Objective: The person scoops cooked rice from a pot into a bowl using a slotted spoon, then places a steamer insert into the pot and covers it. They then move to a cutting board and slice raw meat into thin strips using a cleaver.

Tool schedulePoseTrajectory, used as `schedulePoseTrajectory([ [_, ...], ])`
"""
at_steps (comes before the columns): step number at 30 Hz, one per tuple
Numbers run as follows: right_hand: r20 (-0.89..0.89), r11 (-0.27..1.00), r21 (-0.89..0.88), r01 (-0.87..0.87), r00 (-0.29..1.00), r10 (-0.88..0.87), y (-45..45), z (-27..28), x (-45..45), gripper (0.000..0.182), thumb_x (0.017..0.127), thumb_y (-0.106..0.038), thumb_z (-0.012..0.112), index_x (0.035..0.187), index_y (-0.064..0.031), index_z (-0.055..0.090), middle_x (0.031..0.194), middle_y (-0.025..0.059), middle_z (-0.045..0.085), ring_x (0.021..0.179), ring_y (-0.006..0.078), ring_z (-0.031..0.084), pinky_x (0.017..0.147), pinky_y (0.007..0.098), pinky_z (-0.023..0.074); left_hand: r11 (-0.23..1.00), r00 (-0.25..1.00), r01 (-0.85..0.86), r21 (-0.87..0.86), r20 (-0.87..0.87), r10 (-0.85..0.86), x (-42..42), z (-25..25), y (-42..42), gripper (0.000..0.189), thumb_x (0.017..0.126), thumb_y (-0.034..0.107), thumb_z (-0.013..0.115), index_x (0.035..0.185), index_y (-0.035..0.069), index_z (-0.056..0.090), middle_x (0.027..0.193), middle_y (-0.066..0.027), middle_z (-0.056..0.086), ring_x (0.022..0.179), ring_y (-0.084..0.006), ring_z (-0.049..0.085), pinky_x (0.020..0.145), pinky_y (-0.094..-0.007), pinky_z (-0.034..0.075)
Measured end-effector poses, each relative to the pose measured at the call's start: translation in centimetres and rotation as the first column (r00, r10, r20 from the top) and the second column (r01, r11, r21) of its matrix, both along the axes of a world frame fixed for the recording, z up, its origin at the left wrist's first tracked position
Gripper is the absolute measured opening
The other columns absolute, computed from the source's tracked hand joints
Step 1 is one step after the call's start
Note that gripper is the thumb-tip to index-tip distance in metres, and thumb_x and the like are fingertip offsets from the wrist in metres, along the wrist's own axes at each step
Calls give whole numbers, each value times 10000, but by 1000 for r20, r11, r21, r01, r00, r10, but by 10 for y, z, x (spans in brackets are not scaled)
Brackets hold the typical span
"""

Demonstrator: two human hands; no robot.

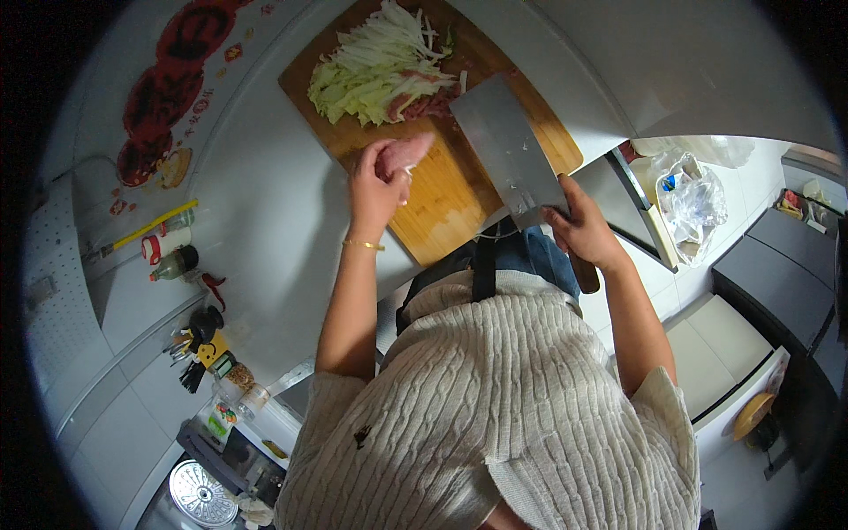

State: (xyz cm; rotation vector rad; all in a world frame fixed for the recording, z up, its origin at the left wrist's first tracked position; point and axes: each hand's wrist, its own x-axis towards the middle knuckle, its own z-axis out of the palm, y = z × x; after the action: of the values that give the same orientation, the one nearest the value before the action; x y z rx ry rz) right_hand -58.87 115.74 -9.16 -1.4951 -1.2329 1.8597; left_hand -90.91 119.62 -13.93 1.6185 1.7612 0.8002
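Note:
A piece of raw pink meat is gripped in my left hand, raised over the bamboo cutting board. My right hand grasps the wooden handle of a broad cleaver. The flat of its blade faces up over the right half of the board, and small pale bits cling to the steel. Shredded cabbage is heaped on the far part of the board. Beside the cabbage, close to the blade's far end, lies a pile of cut raw meat.
The board rests on a light countertop. Bottles, a red chili pepper and a utensil holder line the counter's left side. On the right, an open drawer stands near a clear plastic bag. A steel lid sits at lower left.

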Motion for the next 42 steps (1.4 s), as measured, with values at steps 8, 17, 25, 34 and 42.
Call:
schedulePoseTrajectory([
  [8,410,836,459,-301,906,101,-1,-6,-6,176,879,-12,541,1022,-20,439,712,191,557,575,307,553,531,379,442,942,795,292,167,-589,-142,37,18,-35,513,765,110,652,1260,142,522,1291,-88,491,1153,-297,462,997,-401,364],
  [17,815,507,376,-776,537,218,12,39,-25,296,784,-61,534,1073,-59,469,881,165,619,640,307,643,559,374,534,923,865,325,206,-459,-202,34,-32,-43,271,880,185,574,1115,54,608,1204,-121,535,1164,-320,457,1000,-446,339],
  [25,899,362,240,-901,347,269,21,51,-28,325,807,-71,518,1125,-58,453,946,154,602,627,273,652,534,344,548,918,880,278,281,-458,-126,31,-53,-46,290,854,182,592,1111,52,626,1199,-128,560,1161,-340,464,1029,-444,327],
  [34,864,310,363,-879,442,242,48,18,-75,350,760,-9,537,1095,-31,439,855,159,595,617,304,647,517,355,540,940,904,231,250,-413,-113,32,-42,-41,193,799,173,657,970,82,653,1023,-79,598,997,-316,545,894,-401,430],
  [42,905,338,206,-918,310,292,32,28,-53,363,754,-25,545,1101,-23,437,863,175,593,623,318,656,525,342,549,938,934,193,289,-347,-86,32,-46,-43,198,768,110,652,948,29,647,1015,-128,599,1007,-364,533,909,-449,430],
])
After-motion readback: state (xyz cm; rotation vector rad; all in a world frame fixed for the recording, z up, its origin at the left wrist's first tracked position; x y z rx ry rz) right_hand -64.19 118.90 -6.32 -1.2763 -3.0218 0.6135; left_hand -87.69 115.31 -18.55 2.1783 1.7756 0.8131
